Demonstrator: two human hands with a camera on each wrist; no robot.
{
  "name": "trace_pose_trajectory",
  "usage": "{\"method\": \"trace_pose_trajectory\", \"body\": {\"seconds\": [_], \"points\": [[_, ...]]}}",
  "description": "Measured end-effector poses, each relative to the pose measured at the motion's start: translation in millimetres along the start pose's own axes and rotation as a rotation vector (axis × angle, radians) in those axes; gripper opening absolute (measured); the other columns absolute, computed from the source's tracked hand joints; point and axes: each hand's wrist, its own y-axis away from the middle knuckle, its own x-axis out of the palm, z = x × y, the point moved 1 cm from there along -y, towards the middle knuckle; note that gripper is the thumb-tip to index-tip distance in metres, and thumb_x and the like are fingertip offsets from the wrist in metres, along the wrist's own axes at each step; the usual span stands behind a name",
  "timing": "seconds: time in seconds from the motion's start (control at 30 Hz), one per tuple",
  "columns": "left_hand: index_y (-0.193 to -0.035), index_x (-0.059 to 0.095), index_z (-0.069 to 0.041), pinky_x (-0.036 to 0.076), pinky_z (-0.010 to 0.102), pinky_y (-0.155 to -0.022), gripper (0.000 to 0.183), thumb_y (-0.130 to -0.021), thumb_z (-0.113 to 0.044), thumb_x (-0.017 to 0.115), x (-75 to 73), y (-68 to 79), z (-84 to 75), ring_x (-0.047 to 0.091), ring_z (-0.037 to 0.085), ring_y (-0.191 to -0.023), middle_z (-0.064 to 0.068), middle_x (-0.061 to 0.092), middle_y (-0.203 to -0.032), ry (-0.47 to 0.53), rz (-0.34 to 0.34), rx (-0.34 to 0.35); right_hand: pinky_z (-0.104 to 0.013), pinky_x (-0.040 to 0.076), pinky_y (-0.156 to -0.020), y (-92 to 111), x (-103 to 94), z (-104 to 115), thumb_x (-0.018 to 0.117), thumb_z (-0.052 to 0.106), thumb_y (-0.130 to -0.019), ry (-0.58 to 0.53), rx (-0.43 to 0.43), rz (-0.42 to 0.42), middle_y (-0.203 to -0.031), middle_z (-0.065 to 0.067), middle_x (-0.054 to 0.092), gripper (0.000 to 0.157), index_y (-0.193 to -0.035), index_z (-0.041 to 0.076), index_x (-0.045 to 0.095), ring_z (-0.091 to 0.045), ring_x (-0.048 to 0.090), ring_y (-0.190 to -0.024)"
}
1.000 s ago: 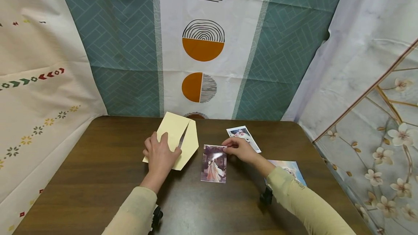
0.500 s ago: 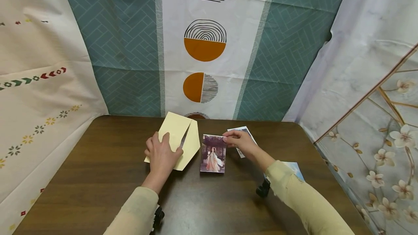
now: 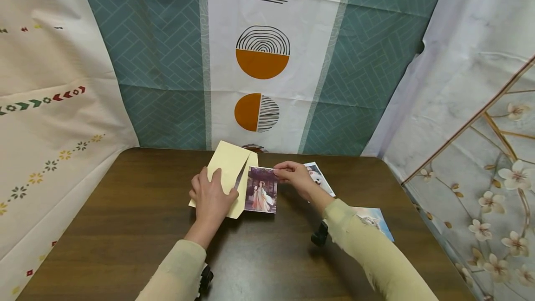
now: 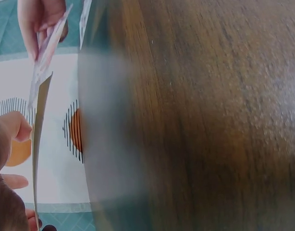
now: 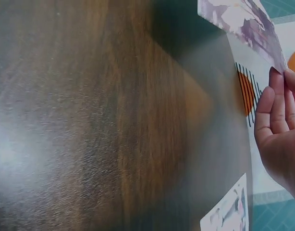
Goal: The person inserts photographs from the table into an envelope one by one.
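My left hand [image 3: 212,195] grips a pale yellow envelope [image 3: 229,161], fingers spread over its face. In the left wrist view the envelope [image 4: 40,125] shows edge-on, thumb on one side and fingertips past its lower edge. Its flap side faces right, with a dark slit along the opening. Between thumb and fingers, my right hand [image 3: 296,176] pinches a picture card [image 3: 261,192] by its upper right corner. A robed figure is printed on the card, whose left edge overlaps the envelope's flap in the head view. In the right wrist view the card [image 5: 248,24] is raised off the table.
A white-bordered photo [image 3: 320,179] lies behind my right hand on the dark wooden table [image 3: 138,226]. Another picture with blue tones [image 3: 374,219] lies further right, partly covered by my sleeve. A patterned cloth [image 3: 263,106] hangs at the table's back edge.
My right hand lifts the picture card off the table and brings it up and left to the envelope's flap. My left hand and the envelope shift slightly right.
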Motion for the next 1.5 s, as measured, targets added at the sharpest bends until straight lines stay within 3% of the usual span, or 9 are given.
{"method": "trace_pose_trajectory", "body": {"seconds": [0.3, 0.53, 0.7, 0.87, 1.1, 1.3, 1.5], "points": [[-0.124, 0.057, -0.005, 0.03, 0.064, -0.086, 0.061, -0.071, -0.029, 0.075, -0.4, 1.3, -3.1, 0.03, 0.045, -0.125, 0.025, 0.038, -0.139, 0.002, -0.029, 0.026, -0.037, 0.055, -0.072, -9.2, 9.2, 4.2, 0.071, 0.009, -0.085, 0.088, -0.017, 0.026, -0.084, -0.003, 0.071, 0.021, -0.102, -0.004, 0.068, -0.014, 0.066, -0.074], [-0.124, 0.057, -0.005, 0.031, 0.063, -0.085, 0.061, -0.071, -0.028, 0.076, -1.3, 1.4, -3.2, 0.031, 0.045, -0.124, 0.026, 0.038, -0.139, -0.005, -0.048, 0.041, -0.037, 0.055, -0.072, -11.3, 11.1, 11.0, 0.07, 0.007, -0.086, 0.071, -0.038, 0.041, -0.082, -0.002, 0.071, 0.02, -0.102, -0.004, 0.068, -0.013, 0.065, -0.073], [-0.125, 0.057, -0.005, 0.031, 0.063, -0.085, 0.061, -0.071, -0.028, 0.076, -2.0, 0.8, -3.6, 0.03, 0.044, -0.125, 0.026, 0.038, -0.139, -0.008, -0.047, 0.04, -0.043, 0.054, -0.076, -11.4, 8.8, 13.6, 0.07, 0.006, -0.086, 0.057, -0.03, 0.047, -0.082, -0.001, 0.07, 0.02, -0.102, -0.005, 0.067, -0.014, 0.064, -0.074], [-0.124, 0.057, -0.005, 0.031, 0.063, -0.085, 0.061, -0.071, -0.028, 0.076, -2.1, 0.7, -4.5, 0.031, 0.044, -0.124, 0.025, 0.038, -0.138, -0.004, -0.053, 0.045, -0.038, 0.055, -0.073, -15.5, 11.5, 14.0, 0.071, 0.008, -0.085, 0.097, -0.019, 0.07, -0.081, -0.001, 0.07, 0.021, -0.102, -0.003, 0.068, -0.014, 0.065, -0.073], [-0.125, 0.057, -0.004, 0.031, 0.063, -0.085, 0.063, -0.071, -0.03, 0.076, -1.3, 1.0, -5.8, 0.03, 0.044, -0.124, 0.026, 0.038, -0.139, 0.001, -0.038, 0.041, -0.042, 0.055, -0.076, -17.6, 16.1, 20.1, 0.072, 0.011, -0.084, 0.106, -0.023, -0.004, -0.081, -0.004, 0.071, 0.019, -0.099, -0.001, 0.07, -0.014, 0.066, -0.072], [-0.129, 0.055, -0.005, 0.029, 0.063, -0.088, 0.067, -0.07, -0.03, 0.075, -1.6, 1.5, -6.9, 0.029, 0.044, -0.127, 0.025, 0.036, -0.141, 0.009, -0.005, 0.017, -0.049, 0.052, -0.084, -20.0, 23.0, 24.8, 0.07, 0.008, -0.085, 0.042, -0.036, -0.043, -0.083, -0.004, 0.072, 0.019, -0.101, -0.003, 0.069, -0.014, 0.068, -0.073], [-0.128, 0.055, -0.006, 0.03, 0.063, -0.088, 0.066, -0.071, -0.032, 0.075, -0.6, 1.6, -9.4, 0.029, 0.043, -0.127, 0.025, 0.036, -0.141, 0.008, 0.006, 0.015, -0.031, 0.055, -0.07, -23.0, 34.5, 25.8, 0.071, 0.008, -0.084, 0.032, -0.055, -0.056, -0.082, -0.003, 0.072, 0.021, -0.102, -0.004, 0.069, -0.011, 0.067, -0.07]]}}
